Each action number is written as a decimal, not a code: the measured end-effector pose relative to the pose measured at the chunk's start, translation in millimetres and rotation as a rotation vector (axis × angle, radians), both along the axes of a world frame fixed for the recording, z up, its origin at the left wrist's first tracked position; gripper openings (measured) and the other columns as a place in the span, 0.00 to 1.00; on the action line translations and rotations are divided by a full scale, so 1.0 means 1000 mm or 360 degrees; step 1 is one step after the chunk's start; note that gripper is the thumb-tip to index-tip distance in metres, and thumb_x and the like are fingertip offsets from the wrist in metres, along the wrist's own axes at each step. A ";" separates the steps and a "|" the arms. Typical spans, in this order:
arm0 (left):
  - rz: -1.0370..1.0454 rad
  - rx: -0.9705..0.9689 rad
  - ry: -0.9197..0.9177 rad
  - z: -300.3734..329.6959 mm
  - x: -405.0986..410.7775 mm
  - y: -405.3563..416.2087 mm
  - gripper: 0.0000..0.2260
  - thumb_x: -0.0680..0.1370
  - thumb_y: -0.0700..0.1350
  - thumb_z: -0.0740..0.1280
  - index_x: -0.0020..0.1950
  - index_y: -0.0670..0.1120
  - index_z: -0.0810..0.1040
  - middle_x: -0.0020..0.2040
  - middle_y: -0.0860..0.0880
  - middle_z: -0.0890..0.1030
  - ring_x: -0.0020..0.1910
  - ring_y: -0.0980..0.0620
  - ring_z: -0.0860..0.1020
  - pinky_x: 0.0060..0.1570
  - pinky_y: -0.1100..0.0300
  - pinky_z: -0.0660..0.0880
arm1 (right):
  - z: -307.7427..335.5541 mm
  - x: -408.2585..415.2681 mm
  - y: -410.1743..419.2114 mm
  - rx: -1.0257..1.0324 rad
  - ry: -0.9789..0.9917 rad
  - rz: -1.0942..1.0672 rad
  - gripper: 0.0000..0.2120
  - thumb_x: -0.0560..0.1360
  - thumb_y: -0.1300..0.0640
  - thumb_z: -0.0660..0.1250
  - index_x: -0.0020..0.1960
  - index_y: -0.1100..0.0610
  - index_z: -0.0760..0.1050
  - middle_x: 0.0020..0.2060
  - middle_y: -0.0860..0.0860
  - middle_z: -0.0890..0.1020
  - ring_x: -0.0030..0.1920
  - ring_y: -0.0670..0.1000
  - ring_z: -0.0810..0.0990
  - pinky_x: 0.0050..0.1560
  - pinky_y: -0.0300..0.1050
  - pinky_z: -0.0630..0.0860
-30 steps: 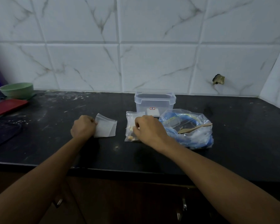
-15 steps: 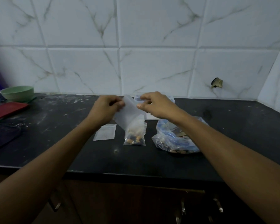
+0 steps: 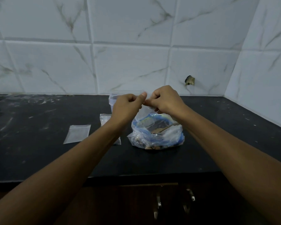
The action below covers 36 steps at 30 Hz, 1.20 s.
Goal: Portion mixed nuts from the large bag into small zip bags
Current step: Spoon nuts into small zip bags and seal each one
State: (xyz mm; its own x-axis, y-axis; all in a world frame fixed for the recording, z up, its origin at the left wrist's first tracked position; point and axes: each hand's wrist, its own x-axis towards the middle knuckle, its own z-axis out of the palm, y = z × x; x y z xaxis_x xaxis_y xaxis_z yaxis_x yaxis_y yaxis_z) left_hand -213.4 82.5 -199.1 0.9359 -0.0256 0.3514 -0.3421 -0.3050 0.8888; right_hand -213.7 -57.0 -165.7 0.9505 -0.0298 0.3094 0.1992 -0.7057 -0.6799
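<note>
My large bag of nuts slumps open on the desk at six o'clock from my hands; a knock could spill it. My left hand and right hand each pinch the small zip bag's mouth; thin film may slip. No writing legible.

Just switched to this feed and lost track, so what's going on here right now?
A person is portioning nuts. Both the left hand and right hand pinch the top of a small clear zip bag, held above the counter. Below it sits the large bag, open, with a wooden spoon inside. An empty flat bag lies to the left.
</note>
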 end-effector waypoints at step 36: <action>-0.0247 0.0709 -0.0263 0.001 0.014 -0.011 0.40 0.66 0.55 0.79 0.72 0.44 0.66 0.59 0.51 0.73 0.58 0.55 0.72 0.56 0.60 0.71 | 0.001 -0.003 -0.023 0.0322 0.0258 0.0017 0.02 0.76 0.62 0.66 0.48 0.57 0.74 0.32 0.56 0.81 0.29 0.51 0.82 0.30 0.41 0.76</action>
